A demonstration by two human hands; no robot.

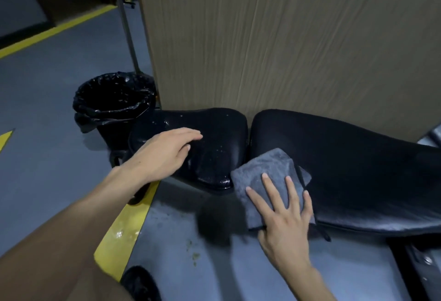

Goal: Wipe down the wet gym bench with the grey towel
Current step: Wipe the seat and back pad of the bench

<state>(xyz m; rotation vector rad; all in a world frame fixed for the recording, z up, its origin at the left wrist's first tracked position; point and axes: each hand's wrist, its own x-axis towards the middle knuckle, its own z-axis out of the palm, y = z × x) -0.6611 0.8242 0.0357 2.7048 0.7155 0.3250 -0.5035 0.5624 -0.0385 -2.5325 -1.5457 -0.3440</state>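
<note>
Towel lies folded at the near edge of the long pad, pressed flat under the right hand, fingers straight. Left hand, open, rests on the seat pad, beaded with droplets. Wiping is midway, I judge; next, sweep left across the gap onto it.

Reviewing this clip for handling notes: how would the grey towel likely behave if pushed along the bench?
The grey towel looks soft and floppy: it drapes over the long pad's edge under the right hand. Its plush pile would probably drag rather than slip. Droplets on the seat pad suggest it will soak up water and get heavier.
</note>
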